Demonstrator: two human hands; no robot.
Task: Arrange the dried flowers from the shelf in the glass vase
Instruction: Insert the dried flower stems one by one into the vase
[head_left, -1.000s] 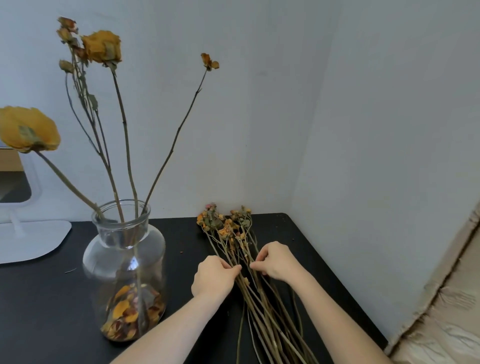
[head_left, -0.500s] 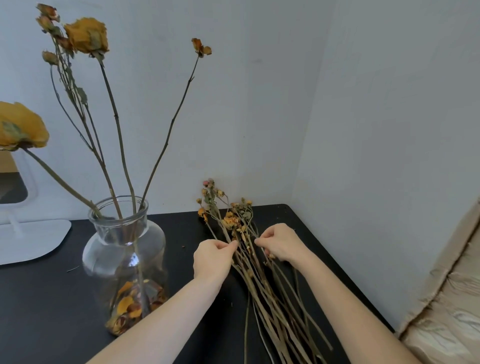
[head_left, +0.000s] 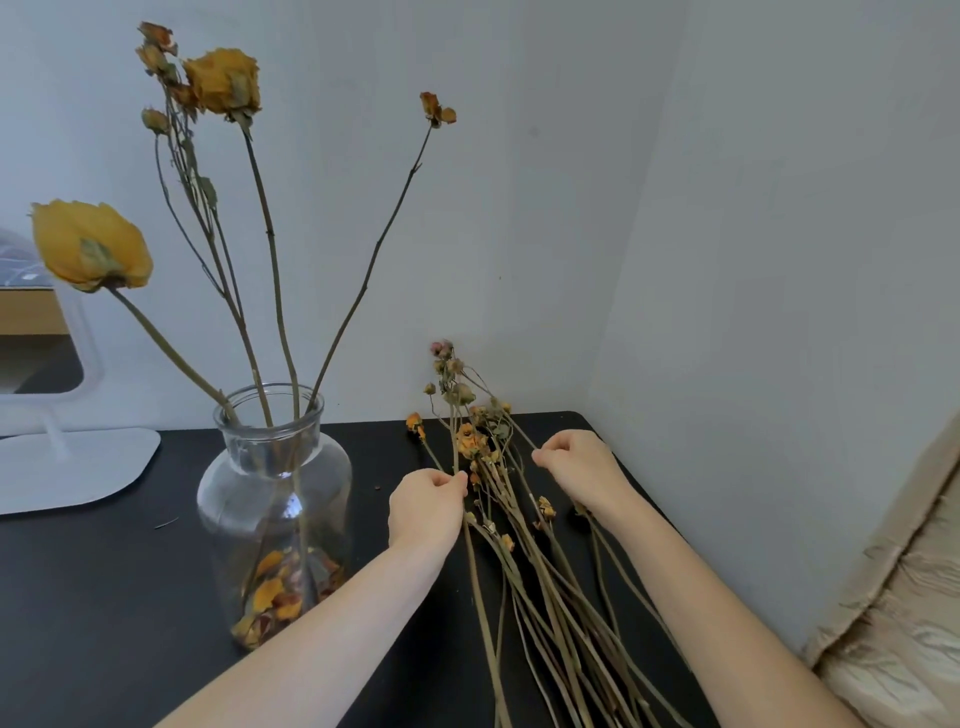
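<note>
A clear glass vase (head_left: 275, 483) stands on the black shelf top (head_left: 104, 597). It holds several tall dried yellow flowers (head_left: 223, 83) and loose petals at its bottom. To its right lies a bundle of dried flower stems (head_left: 540, 577) with small orange and pink heads pointing at the back wall. My left hand (head_left: 426, 506) pinches one stem near its head, and that stem rises above the pile. My right hand (head_left: 579, 467) pinches another thin stem on the bundle's right side.
A white stand with a flat base (head_left: 67, 462) sits at the back left. White walls close the back and right sides. A beige quilted fabric (head_left: 904, 623) lies past the shelf's right edge.
Both hands moved apart and farther up the bundle. One stem with pink buds has lifted off the pile in my left hand, spreading the flower heads.
</note>
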